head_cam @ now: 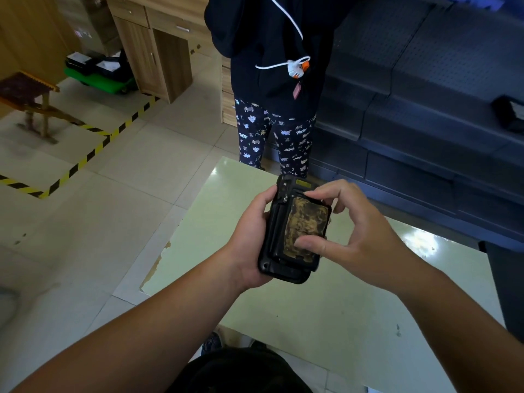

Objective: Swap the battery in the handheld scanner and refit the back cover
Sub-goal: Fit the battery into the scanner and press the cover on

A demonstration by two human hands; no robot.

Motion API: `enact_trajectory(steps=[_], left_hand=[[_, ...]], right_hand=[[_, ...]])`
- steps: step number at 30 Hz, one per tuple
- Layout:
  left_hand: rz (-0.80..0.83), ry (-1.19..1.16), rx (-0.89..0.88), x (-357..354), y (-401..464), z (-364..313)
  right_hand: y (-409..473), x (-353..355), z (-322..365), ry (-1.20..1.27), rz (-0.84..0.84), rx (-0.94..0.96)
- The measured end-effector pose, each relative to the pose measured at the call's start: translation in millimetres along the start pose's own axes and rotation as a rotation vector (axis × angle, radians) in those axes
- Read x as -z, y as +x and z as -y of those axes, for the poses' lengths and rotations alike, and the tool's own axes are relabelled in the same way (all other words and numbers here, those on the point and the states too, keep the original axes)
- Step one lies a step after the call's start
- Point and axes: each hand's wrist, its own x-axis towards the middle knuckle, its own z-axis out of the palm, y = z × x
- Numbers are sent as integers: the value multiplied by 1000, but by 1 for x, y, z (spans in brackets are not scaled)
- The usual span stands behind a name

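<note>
The person holds a black handheld scanner [295, 228] up over a pale green table [326, 307], with its back facing up. The left hand [252, 236] is wrapped around the scanner's left side and bottom, so this grip is closed on the scanner. A worn battery [307, 226] with brown and gold marks sits in the open back of the scanner. The right hand [360, 231] touches the battery: its thumb presses on the battery's lower part and a finger rests at the battery's top edge. The right grip pinches the battery between them. No cover is on the back. Past the table stands another person [272, 80] in dark clothes and patterned trousers. Dark shelves [425, 95] are on the right, and yellow and black tape [93, 150] runs over the floor tiles.
</note>
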Motion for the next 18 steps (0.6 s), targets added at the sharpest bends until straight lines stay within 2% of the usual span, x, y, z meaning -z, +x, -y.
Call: enact_trajectory(steps=[7,13,16,18], left_hand=[[6,-4,-3,-2,-1,1],[5,-22,-15,-3,-1,-1],[3,-45,-33,-8,-2,-1],[5,-48,-50,-11,-2,0]], right_hand=[[-2,-1,1,52,-49,-6],[-6,-4,10,206,-185,104],[-10,-4,17,478,-252,-5],[-14,1,20,567,-329,-102]])
